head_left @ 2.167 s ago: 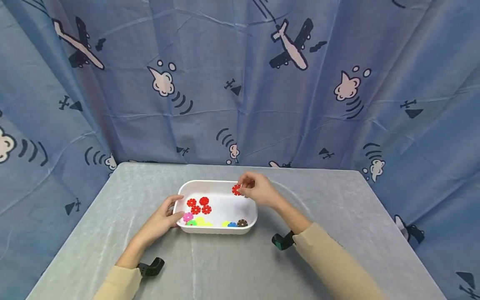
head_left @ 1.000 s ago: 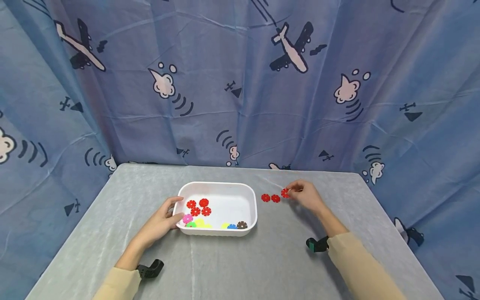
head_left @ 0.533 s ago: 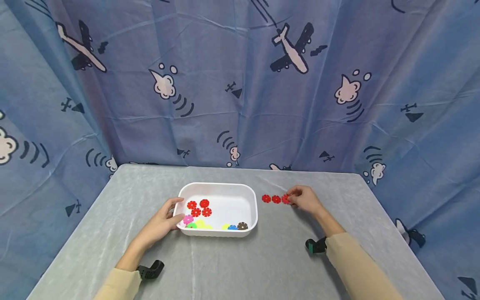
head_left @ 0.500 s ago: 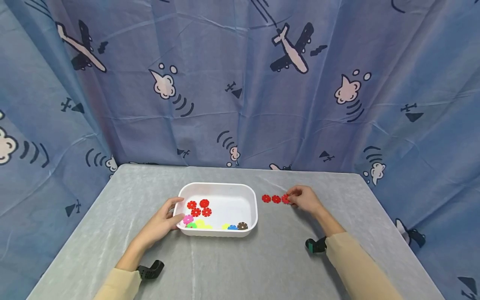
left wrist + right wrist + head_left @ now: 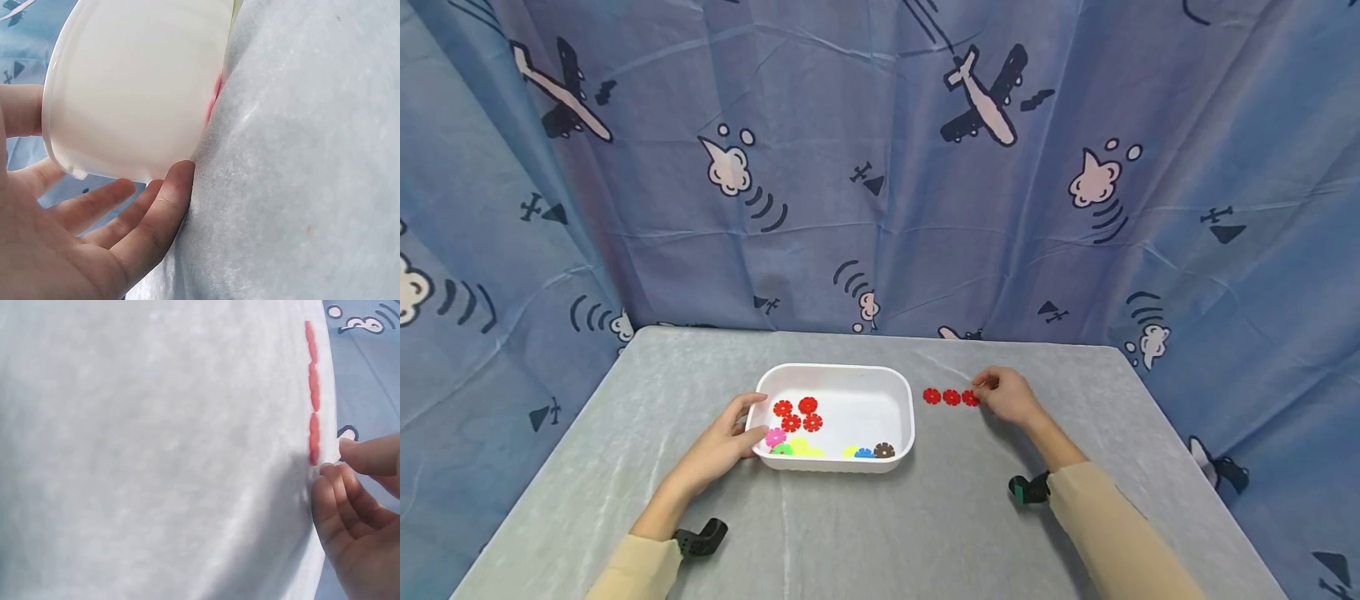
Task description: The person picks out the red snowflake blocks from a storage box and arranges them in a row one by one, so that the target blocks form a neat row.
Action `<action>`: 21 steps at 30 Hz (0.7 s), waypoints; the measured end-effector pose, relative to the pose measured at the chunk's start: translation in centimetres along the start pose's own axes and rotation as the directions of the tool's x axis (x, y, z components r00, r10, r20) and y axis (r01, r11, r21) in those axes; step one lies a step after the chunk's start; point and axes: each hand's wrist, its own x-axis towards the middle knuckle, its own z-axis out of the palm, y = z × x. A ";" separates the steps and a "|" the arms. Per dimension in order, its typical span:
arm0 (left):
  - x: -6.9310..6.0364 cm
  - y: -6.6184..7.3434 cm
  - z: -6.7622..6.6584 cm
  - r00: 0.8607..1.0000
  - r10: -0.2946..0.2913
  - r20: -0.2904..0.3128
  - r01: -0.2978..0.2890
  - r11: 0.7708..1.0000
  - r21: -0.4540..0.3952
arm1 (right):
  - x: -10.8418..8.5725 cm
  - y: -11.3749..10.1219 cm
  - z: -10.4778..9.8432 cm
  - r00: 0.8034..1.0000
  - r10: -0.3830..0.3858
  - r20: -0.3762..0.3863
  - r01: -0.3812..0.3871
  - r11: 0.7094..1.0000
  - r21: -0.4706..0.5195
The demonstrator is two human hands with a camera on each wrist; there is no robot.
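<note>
Three notched red discs [image 5: 951, 397] lie beside the right hand [image 5: 1009, 396], fingers parted; the left hand [image 5: 722, 435] grips a smooth plastic tray [image 5: 859, 408].

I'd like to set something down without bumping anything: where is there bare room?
The table is bare in front of the white tray, between the sleeves, and right of the right hand. Crowded: the tray's left end, with the left hand and four red pieces, its piece-lined near side, and the red row to its right.
</note>
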 end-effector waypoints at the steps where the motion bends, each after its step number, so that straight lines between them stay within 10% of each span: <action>1: 0.0 0.0 0.0 1.000 0.001 -0.002 -0.001 1.000 0.000 | 0.0 -0.2 -0.1 1.000 -0.013 -0.010 0.013 1.000 -0.011; 21: -0.1 0.2 0.1 1.000 0.002 0.017 -0.002 1.000 -0.016 | -1.6 -8.5 -0.3 0.987 -0.128 -0.099 0.132 0.991 0.029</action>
